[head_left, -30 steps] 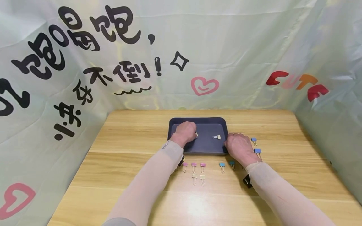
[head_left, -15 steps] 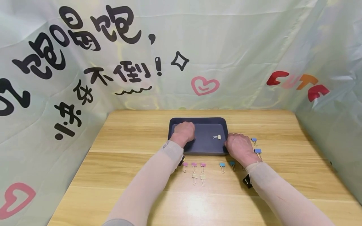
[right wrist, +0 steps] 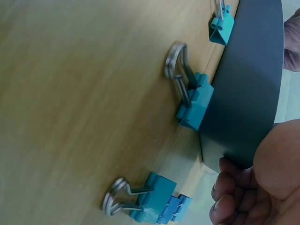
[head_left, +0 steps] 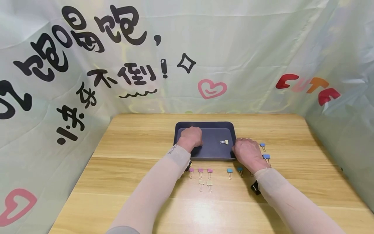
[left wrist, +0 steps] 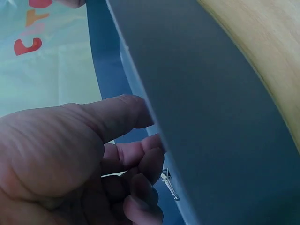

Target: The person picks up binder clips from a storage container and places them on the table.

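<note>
The dark rectangular tray (head_left: 211,152) lies on the table. My left hand (head_left: 191,137) reaches over its left side, fingers curled and pointing down. In the left wrist view, thin metal handles of a binder clip (left wrist: 171,186) show at my left fingers (left wrist: 152,166); the tray wall hides the thumb's and index finger's tips and the clip's body. Another clip, a pale yellow binder clip (head_left: 226,142), lies inside the tray at the right. With curled fingers, my right hand (head_left: 247,152) grips the tray's right front corner; the right wrist view shows its fingers (right wrist: 225,187) against that end.
Pink binder clips (head_left: 200,170) stand in a row before the tray, with two pale yellow clips (head_left: 209,184) nearer. Teal clips (head_left: 230,171) sit at front right, partly behind the right wrist. Blue clips (head_left: 266,157) lie right of that hand. A printed curtain (head_left: 248,48) encloses the table.
The pale yellow clip end seen beside my left fingers a second ago is now hidden in the head view. My left hand has shifted only slightly; the right hand and tray have stayed put.
</note>
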Motion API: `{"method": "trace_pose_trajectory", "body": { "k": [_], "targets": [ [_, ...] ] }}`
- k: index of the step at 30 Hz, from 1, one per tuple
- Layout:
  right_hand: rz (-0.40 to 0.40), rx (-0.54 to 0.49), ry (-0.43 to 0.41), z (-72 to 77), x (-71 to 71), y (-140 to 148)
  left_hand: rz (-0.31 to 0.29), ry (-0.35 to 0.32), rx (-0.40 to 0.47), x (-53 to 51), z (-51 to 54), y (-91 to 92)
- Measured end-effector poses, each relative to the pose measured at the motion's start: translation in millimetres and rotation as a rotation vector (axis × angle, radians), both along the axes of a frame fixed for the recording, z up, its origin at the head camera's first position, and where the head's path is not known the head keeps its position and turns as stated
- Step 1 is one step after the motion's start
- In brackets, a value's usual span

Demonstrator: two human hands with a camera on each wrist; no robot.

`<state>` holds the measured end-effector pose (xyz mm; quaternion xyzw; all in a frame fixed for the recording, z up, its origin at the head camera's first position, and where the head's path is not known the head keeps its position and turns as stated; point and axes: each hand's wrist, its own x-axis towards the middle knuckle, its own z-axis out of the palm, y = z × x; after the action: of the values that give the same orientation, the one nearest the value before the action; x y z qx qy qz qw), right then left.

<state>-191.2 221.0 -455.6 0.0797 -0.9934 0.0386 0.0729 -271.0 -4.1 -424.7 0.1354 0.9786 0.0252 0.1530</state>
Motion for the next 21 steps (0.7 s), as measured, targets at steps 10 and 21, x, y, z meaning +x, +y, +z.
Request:
{"method": "trace_pose_trajectory", "body": {
  "k": [10, 21],
  "targets": [
    [-0.001, -0.003, -0.002, -1.0, 0.0, -1, 0.047, -0.053, 0.032, 7.6, 5.1, -8.4],
    [0.004, 0.008, -0.003, -0.7, 0.0, 0, 0.082, -0.072, 0.196, 30.2, 35.2, -35.1]
  ]
}}
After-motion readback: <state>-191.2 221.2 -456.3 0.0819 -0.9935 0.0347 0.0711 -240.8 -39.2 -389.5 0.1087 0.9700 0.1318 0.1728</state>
